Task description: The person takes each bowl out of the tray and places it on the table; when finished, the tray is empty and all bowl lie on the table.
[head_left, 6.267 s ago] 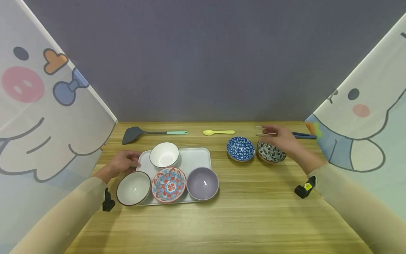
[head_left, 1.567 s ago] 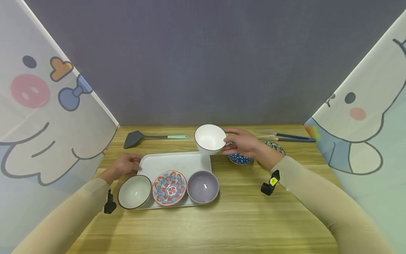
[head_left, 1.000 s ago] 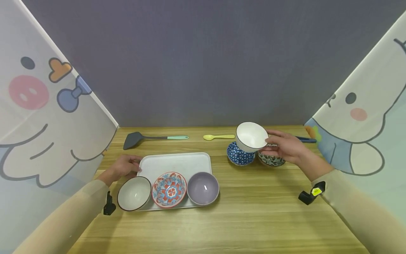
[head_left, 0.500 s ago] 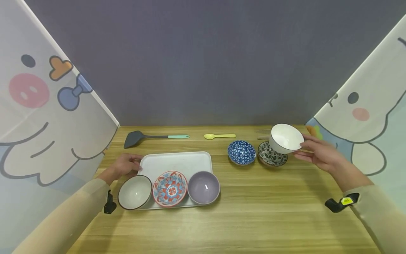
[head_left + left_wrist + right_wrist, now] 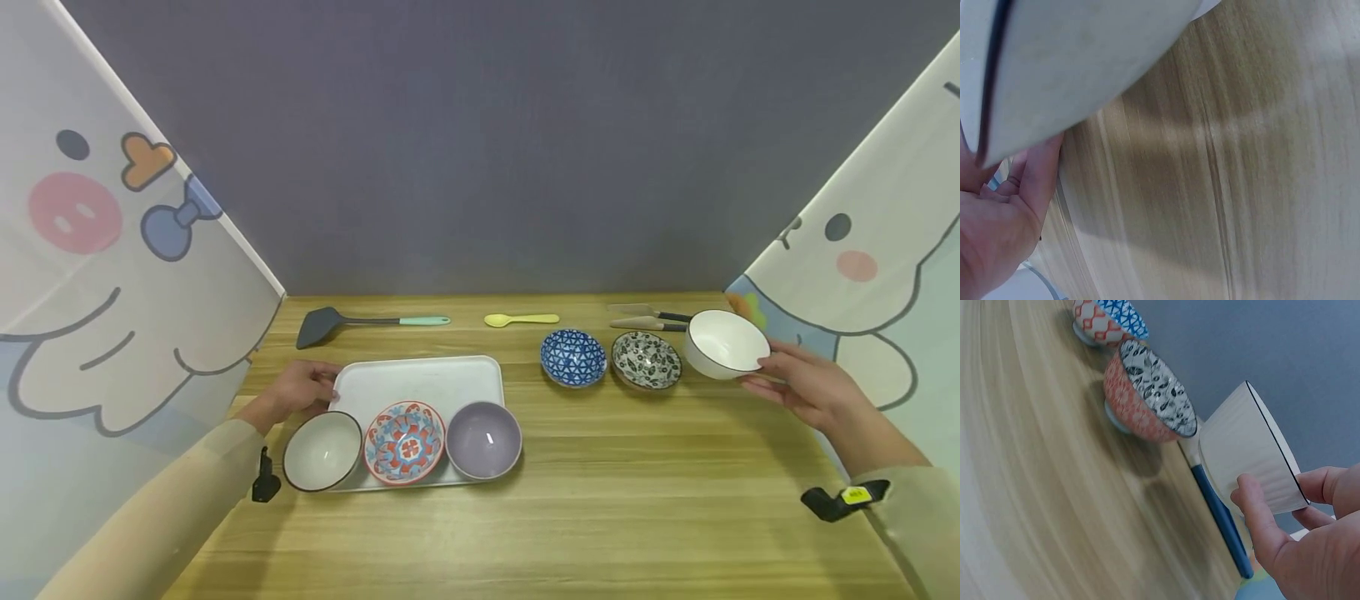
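Note:
My right hand (image 5: 813, 387) holds a white bowl (image 5: 726, 340) with a thin dark rim at the far right in the head view. In the right wrist view, the thumb and fingers pinch its rim and ribbed side; the bowl is tilted and overlaps a blue-handled utensil (image 5: 1222, 519). Left of it stands a black-and-white floral bowl (image 5: 647, 361), beside a blue triangle-patterned bowl (image 5: 573, 358). My left hand (image 5: 296, 390) grips the left edge of the white tray (image 5: 420, 379); its fingertips are partly hidden behind a bowl in the left wrist view.
Along the tray's front sit a dark-rimmed off-white bowl (image 5: 322, 451), a red-and-blue patterned bowl (image 5: 405, 443) and a purple bowl (image 5: 483, 440). Behind lie a spatula (image 5: 322, 327) and a yellow spoon (image 5: 521, 319). A grey wall (image 5: 480, 150) closes off the back.
The white bowl, earlier on the tray, has been lifted by my right hand and carried right, past the blue and floral bowls, and is now lower. The left hand has stayed at the tray.

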A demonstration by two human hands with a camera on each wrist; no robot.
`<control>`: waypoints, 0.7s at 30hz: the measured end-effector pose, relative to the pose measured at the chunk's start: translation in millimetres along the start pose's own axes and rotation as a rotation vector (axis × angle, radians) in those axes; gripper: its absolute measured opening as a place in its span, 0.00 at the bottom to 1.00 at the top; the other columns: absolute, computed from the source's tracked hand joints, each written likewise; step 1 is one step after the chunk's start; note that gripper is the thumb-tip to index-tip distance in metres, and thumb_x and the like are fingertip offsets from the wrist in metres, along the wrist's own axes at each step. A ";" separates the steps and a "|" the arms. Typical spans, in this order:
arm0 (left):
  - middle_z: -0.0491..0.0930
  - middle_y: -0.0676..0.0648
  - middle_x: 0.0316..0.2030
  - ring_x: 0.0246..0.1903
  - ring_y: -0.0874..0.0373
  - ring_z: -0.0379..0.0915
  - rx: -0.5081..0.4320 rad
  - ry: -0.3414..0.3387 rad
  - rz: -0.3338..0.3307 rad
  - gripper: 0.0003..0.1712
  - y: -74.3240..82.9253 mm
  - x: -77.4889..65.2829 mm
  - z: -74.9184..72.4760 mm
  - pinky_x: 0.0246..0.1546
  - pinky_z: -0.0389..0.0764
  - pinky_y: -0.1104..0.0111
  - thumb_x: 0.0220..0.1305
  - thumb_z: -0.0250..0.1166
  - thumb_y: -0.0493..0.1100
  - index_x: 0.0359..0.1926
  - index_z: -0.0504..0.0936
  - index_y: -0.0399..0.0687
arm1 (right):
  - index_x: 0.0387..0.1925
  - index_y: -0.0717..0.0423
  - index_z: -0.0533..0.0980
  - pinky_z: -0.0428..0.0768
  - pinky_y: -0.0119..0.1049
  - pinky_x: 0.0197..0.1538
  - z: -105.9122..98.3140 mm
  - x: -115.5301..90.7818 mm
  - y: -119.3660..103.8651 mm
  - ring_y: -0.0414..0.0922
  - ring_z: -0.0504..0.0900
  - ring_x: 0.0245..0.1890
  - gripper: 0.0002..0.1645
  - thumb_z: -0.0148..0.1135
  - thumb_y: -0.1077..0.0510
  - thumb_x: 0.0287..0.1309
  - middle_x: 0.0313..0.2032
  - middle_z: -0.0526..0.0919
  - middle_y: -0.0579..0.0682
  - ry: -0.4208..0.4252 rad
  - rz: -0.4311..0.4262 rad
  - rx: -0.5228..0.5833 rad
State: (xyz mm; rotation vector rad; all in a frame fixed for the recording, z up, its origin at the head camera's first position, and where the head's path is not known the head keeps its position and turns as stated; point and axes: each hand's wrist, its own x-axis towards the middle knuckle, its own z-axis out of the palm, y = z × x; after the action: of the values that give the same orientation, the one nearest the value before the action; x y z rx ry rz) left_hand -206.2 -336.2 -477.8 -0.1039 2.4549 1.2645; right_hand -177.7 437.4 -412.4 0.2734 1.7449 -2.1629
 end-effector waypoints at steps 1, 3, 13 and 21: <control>0.79 0.36 0.40 0.35 0.54 0.81 0.005 0.000 0.007 0.32 0.0 -0.2 0.1 0.36 0.88 0.62 0.62 0.68 0.28 0.66 0.72 0.25 | 0.76 0.62 0.20 0.88 0.41 0.49 -2.4 -0.3 2.0 0.47 0.90 0.39 0.51 0.46 0.70 0.76 0.39 0.85 0.43 0.003 -0.001 -0.001; 0.80 0.36 0.40 0.35 0.54 0.81 0.005 0.004 0.016 0.32 -0.1 -0.3 0.6 0.36 0.89 0.61 0.61 0.68 0.28 0.66 0.73 0.25 | 0.76 0.63 0.20 0.88 0.40 0.49 -6.5 -0.6 6.4 0.47 0.90 0.39 0.51 0.46 0.70 0.76 0.38 0.85 0.42 0.016 0.002 -0.003; 0.79 0.36 0.40 0.35 0.54 0.81 0.002 -0.002 0.010 0.32 -2.6 0.3 1.4 0.37 0.89 0.60 0.62 0.68 0.28 0.67 0.72 0.25 | 0.74 0.61 0.16 0.88 0.43 0.50 -19.4 4.1 26.0 0.48 0.90 0.38 0.53 0.46 0.69 0.75 0.36 0.84 0.42 0.063 0.060 0.033; 0.79 0.36 0.41 0.35 0.55 0.81 0.009 0.006 0.003 0.32 -2.4 0.4 1.9 0.36 0.89 0.60 0.62 0.68 0.28 0.67 0.72 0.25 | 0.74 0.57 0.14 0.88 0.43 0.50 -27.5 9.9 40.1 0.50 0.90 0.36 0.53 0.43 0.71 0.74 0.35 0.83 0.43 0.087 0.092 0.103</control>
State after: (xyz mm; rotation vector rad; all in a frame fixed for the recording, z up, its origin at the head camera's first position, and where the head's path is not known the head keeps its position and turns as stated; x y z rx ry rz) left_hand -205.4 -336.1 -480.8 -0.1015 2.4662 1.2555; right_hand -173.3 455.4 -458.5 0.4714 1.6336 -2.2078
